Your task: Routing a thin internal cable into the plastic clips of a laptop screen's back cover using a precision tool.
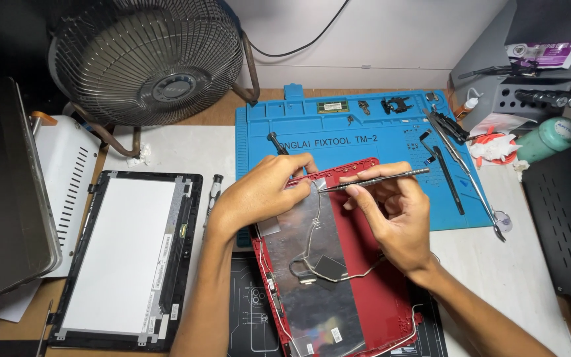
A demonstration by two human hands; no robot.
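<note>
The red laptop lid (365, 291) lies under both hands: left grip (266, 192) presses its top edge, fingers together; right grip (391, 205) clamps a metal spudger (378, 178); a blue repair mat (365, 132) covers the counter (530, 277) beyond.

A wooden desk (219, 116) bears a blue mat (378, 132), fan (147, 56) (black) and screen panel (123, 254).

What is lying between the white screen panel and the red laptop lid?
In the head view, a slim pen-like tool lies on the table between the screen panel and the red lid.
</note>
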